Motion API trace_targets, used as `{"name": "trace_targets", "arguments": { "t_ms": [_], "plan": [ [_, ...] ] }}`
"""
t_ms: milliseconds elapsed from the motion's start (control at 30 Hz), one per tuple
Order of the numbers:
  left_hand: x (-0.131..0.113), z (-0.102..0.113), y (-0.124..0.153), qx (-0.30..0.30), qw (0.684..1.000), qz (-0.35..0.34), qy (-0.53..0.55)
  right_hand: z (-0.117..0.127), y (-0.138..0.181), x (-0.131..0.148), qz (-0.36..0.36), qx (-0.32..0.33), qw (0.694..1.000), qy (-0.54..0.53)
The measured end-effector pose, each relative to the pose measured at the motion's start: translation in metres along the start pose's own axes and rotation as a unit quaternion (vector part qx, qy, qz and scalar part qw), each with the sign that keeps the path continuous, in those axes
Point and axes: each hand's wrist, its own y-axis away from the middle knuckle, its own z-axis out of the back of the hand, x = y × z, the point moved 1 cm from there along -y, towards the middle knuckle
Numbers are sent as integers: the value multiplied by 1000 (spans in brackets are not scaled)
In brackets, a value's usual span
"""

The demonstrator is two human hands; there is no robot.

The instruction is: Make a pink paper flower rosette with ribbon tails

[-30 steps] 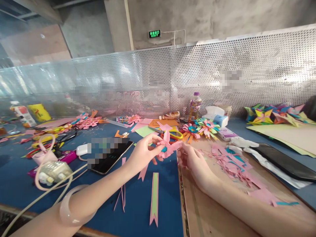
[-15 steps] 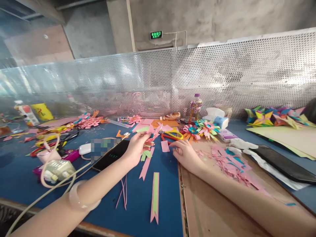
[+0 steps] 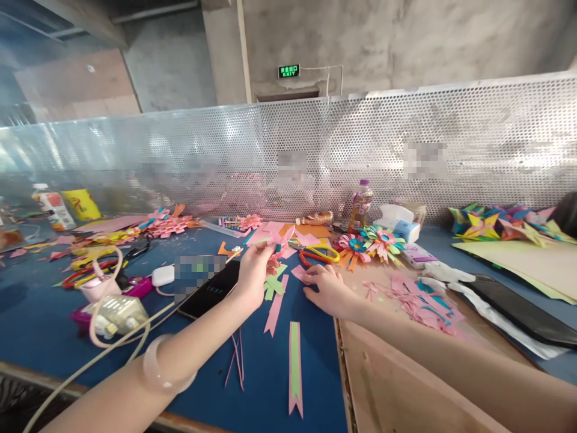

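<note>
My left hand [image 3: 256, 270] is closed around a pink paper flower [image 3: 283, 240], pinched between thumb and fingers; part of the flower is hidden behind the hand. My right hand [image 3: 329, 290] rests low over the table, its bent fingertips on a small pink paper piece [image 3: 298, 273]. Below the left hand lie light green paper strips [image 3: 274, 284] and a pink strip [image 3: 274, 313] with a notched end. Closer to me is a pink strip topped with a green one [image 3: 294, 367]. Scissors [image 3: 319, 255] with yellow and red handles lie just beyond my right hand.
A phone [image 3: 211, 290] and a cable [image 3: 85, 361] lie on the left. Finished paper flowers [image 3: 383, 242], a drink bottle [image 3: 361, 204] and paper scraps [image 3: 417, 297] are on the right. A perforated metal screen [image 3: 216, 144] stands behind the blue table [image 3: 261, 391].
My right hand has reached slightly left onto the small pink piece, which has shifted and turned. My left hand has turned while keeping the flower. The whole view has moved a little.
</note>
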Motion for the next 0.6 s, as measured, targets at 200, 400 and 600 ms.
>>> {"name": "trace_targets", "arguments": {
  "t_ms": [200, 400, 600],
  "plan": [
    [1, 4, -7, -41, 998, 19, 38, -3, 0, -2, 7, 0, 1000, 22],
    [9, 13, -17, -92, 993, 50, 56, -8, 0, -13, 111, -15, 993, 45],
    [16, 17, -22, -105, 988, 90, 61, 5, -6, -28, 229, 17, 972, 54]
  ]
}}
